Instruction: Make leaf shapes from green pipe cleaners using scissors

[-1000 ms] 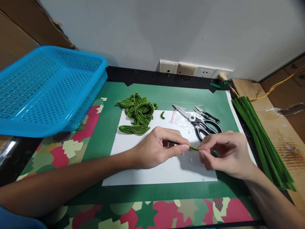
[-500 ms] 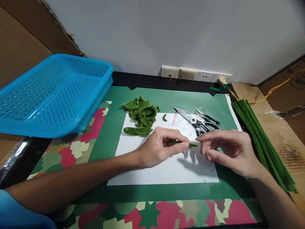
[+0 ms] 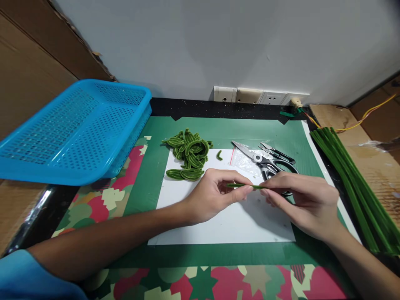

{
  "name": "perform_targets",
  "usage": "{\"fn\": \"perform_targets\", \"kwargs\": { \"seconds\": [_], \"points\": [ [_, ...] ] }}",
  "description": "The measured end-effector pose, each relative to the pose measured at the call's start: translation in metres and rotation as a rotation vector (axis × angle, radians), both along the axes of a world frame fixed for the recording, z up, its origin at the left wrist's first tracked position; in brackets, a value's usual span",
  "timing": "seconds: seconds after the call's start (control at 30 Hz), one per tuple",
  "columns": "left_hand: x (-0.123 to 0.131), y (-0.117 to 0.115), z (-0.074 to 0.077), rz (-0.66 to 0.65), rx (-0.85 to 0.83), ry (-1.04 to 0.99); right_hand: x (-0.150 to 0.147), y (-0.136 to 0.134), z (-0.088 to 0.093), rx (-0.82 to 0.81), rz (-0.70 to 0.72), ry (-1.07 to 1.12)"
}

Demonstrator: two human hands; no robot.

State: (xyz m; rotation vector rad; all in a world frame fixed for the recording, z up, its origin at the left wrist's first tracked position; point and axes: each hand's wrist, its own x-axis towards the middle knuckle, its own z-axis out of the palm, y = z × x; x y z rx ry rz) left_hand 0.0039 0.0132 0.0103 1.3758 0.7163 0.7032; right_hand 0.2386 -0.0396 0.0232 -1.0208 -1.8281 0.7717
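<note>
My left hand (image 3: 220, 191) pinches a thin green pipe cleaner piece (image 3: 258, 187) between thumb and fingers, above a white sheet of paper (image 3: 218, 229). My right hand (image 3: 300, 198) closes its thumb and index finger on the other end of that piece. A pile of fuzzy green leaf shapes bent from pipe cleaner (image 3: 189, 150) lies behind my left hand, with a few leaf shapes (image 3: 191, 174) at its front. One short curved green bit (image 3: 219, 155) rests by itself on the paper. Scissors (image 3: 258, 158) lie behind my right hand, their handles partly covered by it.
Small thread snips (image 3: 278, 153) and a clear plastic bag (image 3: 245, 162) are around the scissors. A blue perforated basket (image 3: 131, 137) stands at the left. Long green pipe cleaners (image 3: 353, 187) lie at the right, near cardboard (image 3: 371, 154). Wall sockets (image 3: 271, 98) line the back.
My right hand has come in to the left and taken hold of the free end of the green piece. The whole view has shifted slightly.
</note>
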Motion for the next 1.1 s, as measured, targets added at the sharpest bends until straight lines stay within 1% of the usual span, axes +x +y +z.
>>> {"fn": "perform_targets", "kwargs": {
  "seconds": [0.1,0.17,0.27,0.37,0.47,0.63,0.8,0.97,1.1],
  "points": [
    [0.0,0.0,0.001,0.043,-0.046,-0.058,0.004,0.001,-0.001,-0.055,-0.054,0.073],
    [-0.001,0.001,0.002,0.046,-0.095,-0.095,0.006,0.001,-0.001,-0.082,-0.08,0.106],
    [-0.002,0.003,0.001,0.04,-0.161,-0.133,0.007,0.002,0.003,-0.051,-0.09,0.14],
    [-0.002,0.004,0.001,0.049,-0.182,-0.142,0.006,0.004,0.009,-0.014,-0.103,0.169],
    [-0.002,0.004,0.0,0.034,-0.195,-0.141,0.006,0.006,0.012,-0.018,-0.115,0.19],
    [-0.003,0.004,-0.001,0.017,-0.211,-0.146,0.007,0.005,0.012,-0.038,-0.138,0.228],
    [-0.004,0.004,0.002,-0.02,-0.219,-0.121,0.002,0.006,0.012,-0.164,-0.132,0.322],
    [-0.004,0.002,0.006,-0.058,-0.185,-0.062,-0.011,0.006,0.013,-0.307,-0.035,0.427],
    [-0.004,0.002,0.006,-0.108,-0.185,-0.045,-0.02,0.005,0.007,-0.398,0.007,0.436]
  ]
}}
